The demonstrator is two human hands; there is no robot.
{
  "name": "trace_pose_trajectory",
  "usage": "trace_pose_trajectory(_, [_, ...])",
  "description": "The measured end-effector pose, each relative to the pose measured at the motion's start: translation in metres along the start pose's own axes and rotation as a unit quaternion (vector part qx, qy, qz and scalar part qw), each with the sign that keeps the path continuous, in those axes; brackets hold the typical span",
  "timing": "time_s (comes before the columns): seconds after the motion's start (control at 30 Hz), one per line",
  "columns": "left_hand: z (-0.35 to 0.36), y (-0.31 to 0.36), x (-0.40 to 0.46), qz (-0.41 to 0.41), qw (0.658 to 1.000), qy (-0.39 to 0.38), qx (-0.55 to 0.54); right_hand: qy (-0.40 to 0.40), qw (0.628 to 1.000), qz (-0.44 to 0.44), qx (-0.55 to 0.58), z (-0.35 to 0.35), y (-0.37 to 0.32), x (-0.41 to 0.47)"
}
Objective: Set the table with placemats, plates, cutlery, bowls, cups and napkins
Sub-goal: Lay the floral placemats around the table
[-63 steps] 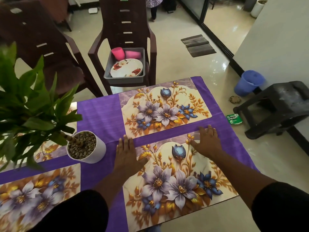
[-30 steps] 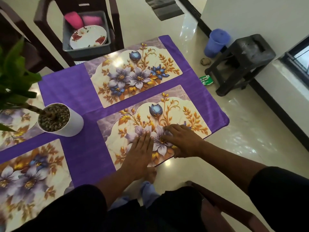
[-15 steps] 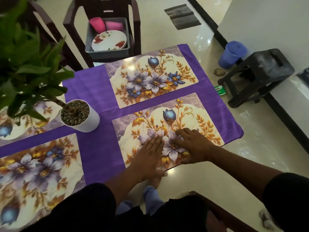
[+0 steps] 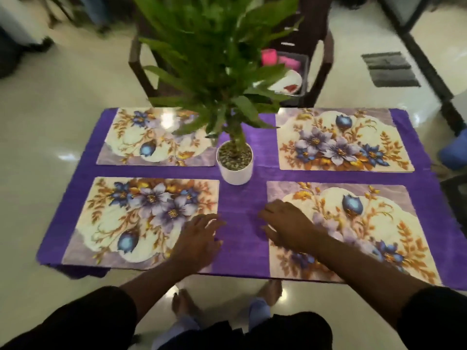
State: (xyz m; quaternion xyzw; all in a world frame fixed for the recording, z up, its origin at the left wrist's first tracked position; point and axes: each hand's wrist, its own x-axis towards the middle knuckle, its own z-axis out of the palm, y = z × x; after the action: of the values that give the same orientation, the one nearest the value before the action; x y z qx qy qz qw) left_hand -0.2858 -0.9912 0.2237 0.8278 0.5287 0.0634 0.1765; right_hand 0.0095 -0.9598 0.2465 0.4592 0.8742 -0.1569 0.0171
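Where purple cloth [image 4: 242, 238] covers the table, four floral placemats [image 4: 141, 221], potted plant [image 4: 235, 157] — hands spread, glossy floor [image 4: 50, 127].

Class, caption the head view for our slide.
Both hands, left hand and right hand, hover open over four floral placemats around a potted plant.

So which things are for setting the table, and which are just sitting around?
For the job:
four flowery placemats on the purple tablecloth
grey tub on the chair, holding pink cups and a white plate

Just there:
green plant in white pot
dark floor mat
blue bucket
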Motion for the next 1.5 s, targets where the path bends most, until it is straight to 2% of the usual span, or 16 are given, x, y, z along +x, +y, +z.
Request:
trace_pose_trajectory(0.13, [-0.017,-0.081,-0.062,-0.086,0.993,0.063,0.046,-0.014,0.999,-0.045,-0.016,-0.002,-0.06,0.059])
trace_pose_trajectory(0.27, [-0.033,-0.154,-0.119,-0.211,0.973,0.049,0.085,-0.024,0.997,-0.058,-0.043,0.007,-0.12,0.106])
trace_pose_trajectory(0.4, [-0.046,-0.215,-0.158,-0.263,0.96,0.047,0.078,-0.082,0.99,-0.054,-0.099,0.027,-0.189,0.146])
trace_pose_trajectory(0.67, [-0.052,-0.265,-0.197,-0.236,0.969,-0.052,0.049,-0.152,0.985,0.0,-0.084,0.053,-0.294,0.203])
trace_pose_trajectory(0.83, [-0.055,-0.278,-0.208,-0.215,0.974,-0.066,-0.009,-0.18,0.98,0.028,-0.08,0.059,-0.304,0.204])
trace_pose_trajectory(1.0, [-0.102,-0.294,-0.159,-0.187,0.98,-0.066,0.026,-0.173,0.979,0.036,-0.101,0.018,-0.29,0.265])
trace_pose_trajectory(1.13, [-0.106,-0.301,-0.169,-0.186,0.975,-0.118,-0.002,-0.25,0.963,0.022,-0.095,0.026,-0.314,0.278])
trace_pose_trajectory(1.37, [-0.123,-0.336,-0.156,-0.187,0.972,-0.098,-0.101,-0.258,0.959,0.032,-0.114,0.02,-0.351,0.319])
trace_pose_trajectory(1.5, [-0.142,-0.386,-0.163,-0.148,0.975,-0.097,-0.134,-0.239,0.965,0.085,-0.069,0.021,-0.387,0.351])
